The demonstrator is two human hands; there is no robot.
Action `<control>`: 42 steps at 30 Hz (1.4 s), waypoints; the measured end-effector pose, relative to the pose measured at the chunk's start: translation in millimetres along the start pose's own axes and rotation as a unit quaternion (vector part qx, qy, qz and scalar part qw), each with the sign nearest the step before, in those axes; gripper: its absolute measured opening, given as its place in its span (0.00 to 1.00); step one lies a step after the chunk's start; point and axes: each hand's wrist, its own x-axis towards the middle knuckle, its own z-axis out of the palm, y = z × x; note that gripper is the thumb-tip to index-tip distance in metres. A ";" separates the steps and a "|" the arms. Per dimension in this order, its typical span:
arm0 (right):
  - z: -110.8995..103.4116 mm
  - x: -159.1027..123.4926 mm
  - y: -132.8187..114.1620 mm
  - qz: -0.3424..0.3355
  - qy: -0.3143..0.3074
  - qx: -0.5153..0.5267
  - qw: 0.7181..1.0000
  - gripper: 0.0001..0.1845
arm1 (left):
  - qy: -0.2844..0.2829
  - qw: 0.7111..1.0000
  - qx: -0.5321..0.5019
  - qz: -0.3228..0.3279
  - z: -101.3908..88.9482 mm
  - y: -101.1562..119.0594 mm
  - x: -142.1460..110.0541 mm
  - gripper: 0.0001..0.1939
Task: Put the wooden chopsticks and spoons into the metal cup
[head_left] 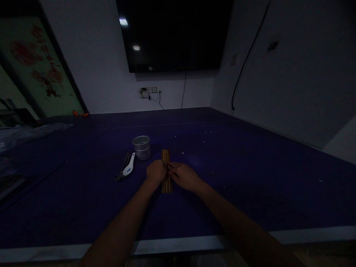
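Note:
Several brown wooden sticks that look like chopsticks [167,186] lie side by side on the purple tabletop, pointing away from me. My left hand [156,172] is curled closed against their left side, around mid-length. From the right, my right hand [183,175] has its fingers and thumb drawn together on the same sticks. Both hands meet over the middle of the bundle and hide part of it. Left of the bundle stands a silver metal cup [142,149]. A white spoon [129,165] with a blue mark lies beside a dark metal utensil [121,172], partly over it.
Small white scraps [183,152] are scattered on the purple tabletop [250,178]. Clear plastic wrap [41,130] lies at the far left. A large dark screen [178,33] hangs on the wall above sockets [152,89]. The room is dim.

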 end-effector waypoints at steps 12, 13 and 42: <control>6.9 -2.7 11.2 -0.045 -0.007 0.003 0.999 0.24 | -0.007 1.000 -0.010 0.007 -1.6 -3.1 2.9 0.21; 7.8 -2.9 11.8 -0.043 -0.006 0.005 0.999 0.25 | -0.008 1.000 -0.011 0.003 -1.6 -3.7 3.3 0.21; 3.1 -1.0 8.6 -0.033 0.002 0.014 0.999 0.19 | 0.006 1.000 -0.005 0.002 -5.5 -5.0 1.5 0.19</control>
